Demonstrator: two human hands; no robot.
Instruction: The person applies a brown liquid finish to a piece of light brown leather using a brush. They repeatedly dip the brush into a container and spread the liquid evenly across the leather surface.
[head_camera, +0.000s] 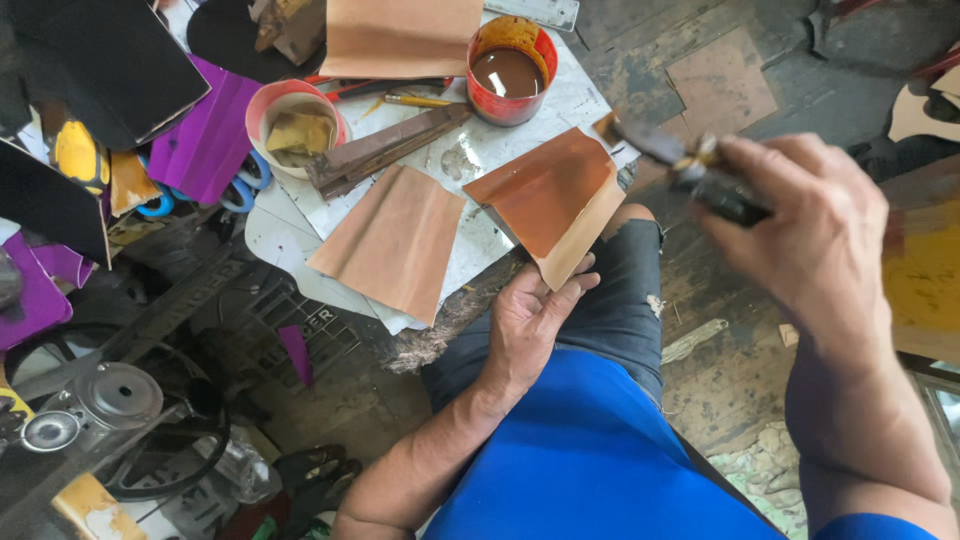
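Leather piece: tan leather sheet (555, 200) lies at the centre of the frame, on the near edge of the desk (480, 150), half coated in a wet dark brown, the lower right strip bare.
Left hand: left hand (530, 320), just below the sheet, pins its near corner; fingers (575, 283) rest loosely curled against the edge, clasping nothing.
Right hand: right hand (800, 220), at the right of the frame, is clenched round a dark brush (670, 160); the motion blur hides the exact grip.
Brush direction: long axis runs from lower right to upper left, tip pointing toward the sheet's upper right corner, just beside it.
Sheet direction: long axis runs from upper left to lower right, with one corner overhanging the desk toward the person.
Handling: probably light, thin and floppy, likely to slide under a stroke; the coated part looks sticky, so the dry strip and near corner seem the best places to hold.
Nearby: red tin of brown liquid (510, 70) at the upper centre; a second tan sheet (390, 240) left of centre; a pink cup (295, 120) at the upper left; purple scraps (205, 140) beside it.
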